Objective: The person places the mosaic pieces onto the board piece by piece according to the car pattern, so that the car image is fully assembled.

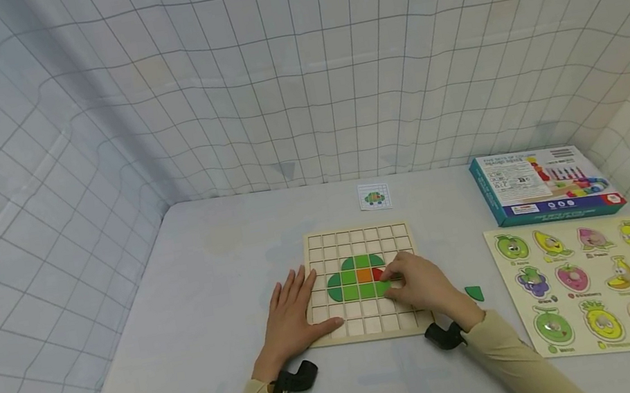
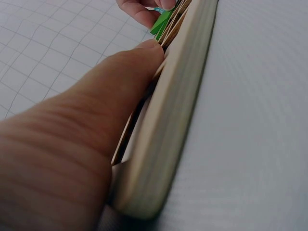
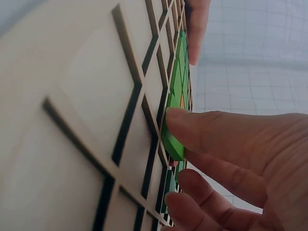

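The left hand [image 1: 291, 320] lies flat on the left side of the board [image 1: 357, 236], fingers extended and spread, gripping nothing; its thumb reaches over the near-left grid. Keeping that palm down should stop the board from skating while the other hand presses.

The right hand [image 1: 424, 284] has its thumb and forefinger nearly together, pinching a green tile [image 3: 174, 143] at the right end of the coloured patch, just beside the red tile [image 1: 376, 274]. The other fingers curl loosely alongside. In the right wrist view the tile seems to stand a little above the ridges, so it probably wants squaring to its cell first, then an even push from above. A light grip would serve best, since a shove sideways could lift or turn the red tile.

A loose dark green tile [image 1: 474, 294] lies off the board, near the right wrist; the sleeve could brush it.
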Tool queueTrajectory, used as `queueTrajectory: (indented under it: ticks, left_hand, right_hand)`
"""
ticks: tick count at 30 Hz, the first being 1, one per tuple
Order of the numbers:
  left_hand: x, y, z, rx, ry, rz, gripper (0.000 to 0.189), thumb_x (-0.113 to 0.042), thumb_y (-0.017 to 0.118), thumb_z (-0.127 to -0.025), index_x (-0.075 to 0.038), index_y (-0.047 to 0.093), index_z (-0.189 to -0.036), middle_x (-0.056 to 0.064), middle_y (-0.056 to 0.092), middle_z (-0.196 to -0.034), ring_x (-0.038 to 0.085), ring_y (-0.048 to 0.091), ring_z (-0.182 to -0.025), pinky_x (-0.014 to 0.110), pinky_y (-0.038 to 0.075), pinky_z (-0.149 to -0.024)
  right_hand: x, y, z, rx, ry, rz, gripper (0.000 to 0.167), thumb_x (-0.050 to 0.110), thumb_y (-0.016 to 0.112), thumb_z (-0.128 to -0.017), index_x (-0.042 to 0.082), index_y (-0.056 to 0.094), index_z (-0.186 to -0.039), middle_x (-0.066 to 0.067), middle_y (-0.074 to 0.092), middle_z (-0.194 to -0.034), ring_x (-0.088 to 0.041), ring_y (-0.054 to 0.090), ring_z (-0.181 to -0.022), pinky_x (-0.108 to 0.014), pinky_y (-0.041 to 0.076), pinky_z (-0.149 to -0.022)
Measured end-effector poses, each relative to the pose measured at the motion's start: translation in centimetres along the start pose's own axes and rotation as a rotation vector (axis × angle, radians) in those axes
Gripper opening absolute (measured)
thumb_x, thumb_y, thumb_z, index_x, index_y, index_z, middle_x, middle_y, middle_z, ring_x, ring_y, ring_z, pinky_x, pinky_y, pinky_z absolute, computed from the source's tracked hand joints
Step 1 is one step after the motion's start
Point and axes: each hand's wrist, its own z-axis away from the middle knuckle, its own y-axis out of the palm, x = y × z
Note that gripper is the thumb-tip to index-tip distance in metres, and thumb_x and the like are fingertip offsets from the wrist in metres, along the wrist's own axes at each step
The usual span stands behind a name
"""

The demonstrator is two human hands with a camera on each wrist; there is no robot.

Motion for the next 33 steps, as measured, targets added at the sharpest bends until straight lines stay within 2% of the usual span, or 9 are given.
queueTrajectory:
  ticks: [9,16,21,33]
  left_hand:
    - [0.2,0.2,0.0,-0.027,0.023,0.0,0.097,-0.063,0.066,-0.077,-0.011,0.029,-0.15,0.011,0.021,-0.155,0.028,0.012,-0.142,0.048,0.005,-0.112]
    - [0.2,0.1,0.0,0.007,-0.004,-0.004,0.099,-0.065,0.064,-0.077,-0.013,0.025,-0.152,0.008,0.017,-0.156,0.024,0.007,-0.143,0.045,0.001,-0.113]
    - [0.2,0.2,0.0,0.018,-0.012,-0.012,0.099,-0.065,0.063,-0.077,-0.014,0.024,-0.152,0.006,0.016,-0.157,0.023,0.006,-0.143,0.045,0.0,-0.113]
    - [0.1,0.2,-0.1,-0.008,0.009,-0.009,0.099,-0.066,0.063,-0.077,-0.012,0.027,-0.151,0.009,0.019,-0.156,0.027,0.01,-0.143,0.048,0.004,-0.112]
  right_hand:
    - [-0.1,0.1,0.1,-0.021,-0.009,0.001,0.017,0.019,0.083,-0.073,0.014,0.073,-0.086,0.004,0.058,-0.086,-0.013,0.055,-0.078,-0.032,0.046,-0.069]
    - [-0.3,-0.3,0.3,-0.024,0.005,-0.019,0.015,0.019,0.081,-0.075,0.015,0.074,-0.088,0.005,0.059,-0.086,-0.011,0.051,-0.071,-0.03,0.044,-0.062]
    - [-1.0,-1.7,0.9,-0.072,0.008,-0.041,0.015,0.019,0.079,-0.079,0.012,0.074,-0.091,0.003,0.06,-0.086,-0.01,0.048,-0.064,-0.029,0.042,-0.055]
    - [-4.9,-6.5,4.3,-0.208,0.071,0.009,0.018,0.019,0.073,-0.085,0.007,0.072,-0.098,0.001,0.061,-0.082,-0.015,0.048,-0.068,-0.028,0.04,-0.052]
